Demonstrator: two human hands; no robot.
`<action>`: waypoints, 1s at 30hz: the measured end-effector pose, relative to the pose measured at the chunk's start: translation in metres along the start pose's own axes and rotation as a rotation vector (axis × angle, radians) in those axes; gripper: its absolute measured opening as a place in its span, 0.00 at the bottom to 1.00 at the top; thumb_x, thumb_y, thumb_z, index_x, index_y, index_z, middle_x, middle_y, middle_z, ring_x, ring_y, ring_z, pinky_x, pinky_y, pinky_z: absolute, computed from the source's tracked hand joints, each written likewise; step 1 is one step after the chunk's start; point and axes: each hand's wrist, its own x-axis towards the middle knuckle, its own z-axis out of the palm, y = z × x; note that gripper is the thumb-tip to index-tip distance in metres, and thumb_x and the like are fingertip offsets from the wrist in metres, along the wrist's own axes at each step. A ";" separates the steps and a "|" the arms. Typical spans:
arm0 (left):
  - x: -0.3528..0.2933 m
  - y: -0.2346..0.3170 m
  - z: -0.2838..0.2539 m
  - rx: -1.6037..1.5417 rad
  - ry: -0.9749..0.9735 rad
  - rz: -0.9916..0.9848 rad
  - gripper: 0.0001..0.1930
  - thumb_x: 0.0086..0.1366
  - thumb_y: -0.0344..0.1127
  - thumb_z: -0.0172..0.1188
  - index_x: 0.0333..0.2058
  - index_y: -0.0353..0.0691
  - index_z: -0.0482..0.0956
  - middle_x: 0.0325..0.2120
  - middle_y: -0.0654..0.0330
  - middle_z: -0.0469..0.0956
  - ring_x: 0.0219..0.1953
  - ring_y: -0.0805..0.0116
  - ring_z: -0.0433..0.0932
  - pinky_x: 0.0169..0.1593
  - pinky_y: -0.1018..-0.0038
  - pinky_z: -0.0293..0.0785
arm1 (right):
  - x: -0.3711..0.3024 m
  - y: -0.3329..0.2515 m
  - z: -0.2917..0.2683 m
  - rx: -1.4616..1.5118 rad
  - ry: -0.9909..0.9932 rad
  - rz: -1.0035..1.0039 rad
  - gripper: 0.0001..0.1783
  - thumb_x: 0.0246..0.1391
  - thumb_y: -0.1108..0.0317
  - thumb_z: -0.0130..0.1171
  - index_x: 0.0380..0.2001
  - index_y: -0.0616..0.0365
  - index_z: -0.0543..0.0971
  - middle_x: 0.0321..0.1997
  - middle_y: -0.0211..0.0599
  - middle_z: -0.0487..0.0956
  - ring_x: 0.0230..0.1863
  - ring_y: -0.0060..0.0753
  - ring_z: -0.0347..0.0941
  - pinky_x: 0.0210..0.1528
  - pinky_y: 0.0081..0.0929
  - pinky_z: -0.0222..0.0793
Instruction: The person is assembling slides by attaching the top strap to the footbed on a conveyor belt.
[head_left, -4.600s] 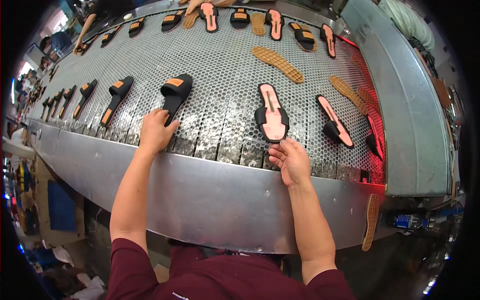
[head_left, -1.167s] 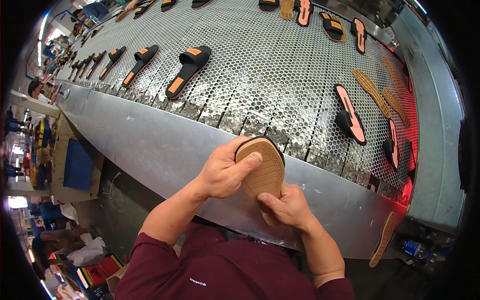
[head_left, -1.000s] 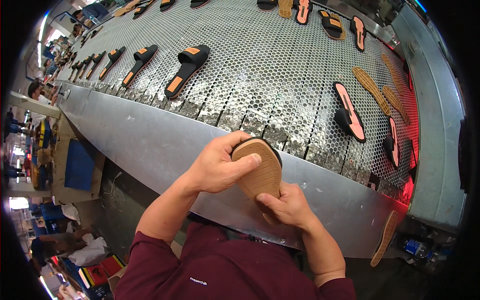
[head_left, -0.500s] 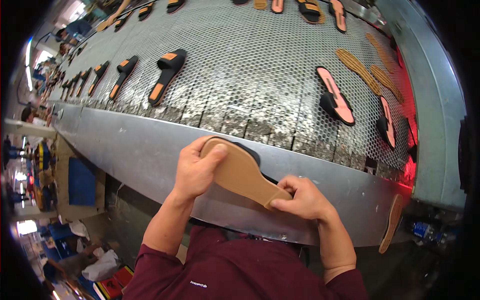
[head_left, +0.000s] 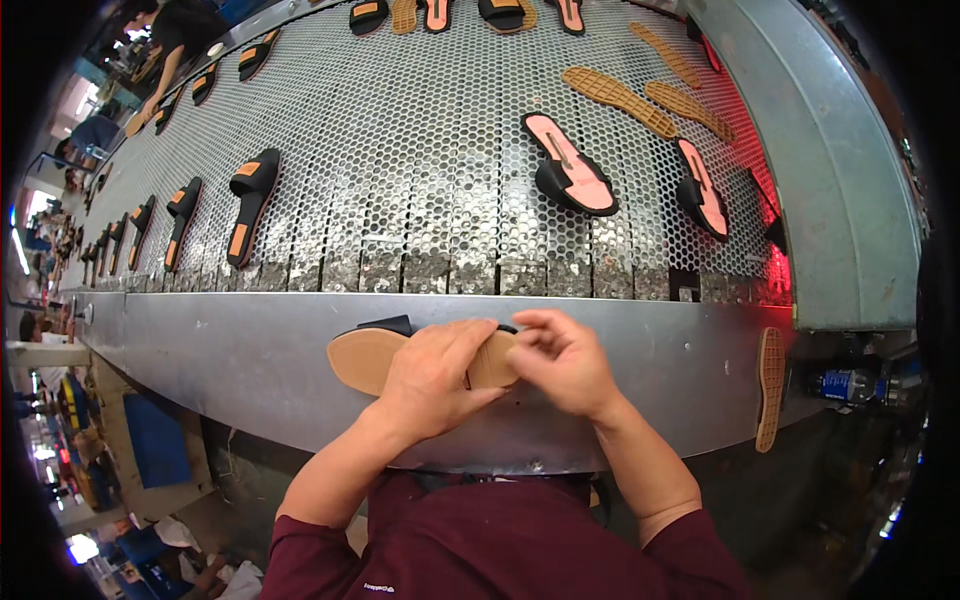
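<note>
A slide sandal (head_left: 365,362) lies crosswise with its tan sole turned up, over the metal ledge (head_left: 270,375). Part of its black strap shows along the far side. My left hand (head_left: 435,375) reaches across the middle of the sole, fingers over it and thumb at the near edge, gripping it. At the right-hand end of the sole, my right hand (head_left: 565,365) has its fingers curled, with thumb and forefinger at the sandal's rim. Both hands hide much of the sandal, and whether it rests on the ledge cannot be told.
Beyond the ledge, a mesh conveyor (head_left: 400,120) carries black slides (head_left: 255,205), pink-lined slides (head_left: 575,170) and loose tan outsoles (head_left: 620,100). Another outsole (head_left: 770,390) lies on the ledge at right. A grey machine housing (head_left: 820,170) with red light borders the right. A co-worker (head_left: 175,45) is at far left.
The sandal has gone from slanted to nearly level across the ledge. My left hand has slid from its wide end to the middle. The view has swung, shifting the conveyor's slides leftward in it.
</note>
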 end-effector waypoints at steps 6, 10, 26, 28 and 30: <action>0.001 -0.002 0.001 -0.095 0.047 -0.002 0.37 0.43 0.40 0.78 0.52 0.38 0.73 0.47 0.51 0.79 0.47 0.52 0.79 0.50 0.62 0.75 | 0.006 0.021 -0.005 0.189 0.009 0.050 0.19 0.68 0.63 0.51 0.51 0.68 0.76 0.40 0.31 0.81 0.38 0.16 0.74 0.40 0.18 0.73; 0.001 0.000 0.003 -0.110 0.031 0.006 0.36 0.44 0.41 0.77 0.52 0.38 0.72 0.49 0.51 0.77 0.50 0.52 0.77 0.53 0.61 0.74 | 0.002 0.014 -0.003 0.231 -0.053 0.037 0.18 0.70 0.65 0.47 0.46 0.69 0.80 0.41 0.33 0.82 0.41 0.17 0.75 0.44 0.20 0.72; 0.009 0.018 0.010 -0.086 0.001 0.043 0.33 0.45 0.36 0.75 0.50 0.36 0.72 0.47 0.50 0.78 0.49 0.51 0.77 0.51 0.61 0.75 | -0.011 0.019 -0.013 0.310 0.001 0.059 0.19 0.69 0.64 0.48 0.49 0.71 0.78 0.44 0.36 0.82 0.43 0.20 0.76 0.47 0.21 0.72; 0.010 0.018 0.013 -0.068 0.003 0.048 0.34 0.43 0.36 0.76 0.50 0.35 0.73 0.46 0.50 0.78 0.48 0.52 0.78 0.50 0.62 0.76 | -0.014 0.013 -0.016 0.328 -0.051 0.022 0.18 0.67 0.65 0.52 0.49 0.71 0.78 0.43 0.36 0.82 0.42 0.20 0.76 0.45 0.21 0.73; 0.010 0.018 0.018 -0.046 0.019 0.069 0.34 0.43 0.36 0.77 0.50 0.35 0.73 0.46 0.50 0.79 0.47 0.52 0.79 0.50 0.63 0.76 | -0.017 0.003 -0.015 0.290 -0.055 0.029 0.17 0.64 0.67 0.55 0.49 0.70 0.78 0.42 0.36 0.82 0.41 0.19 0.76 0.44 0.20 0.74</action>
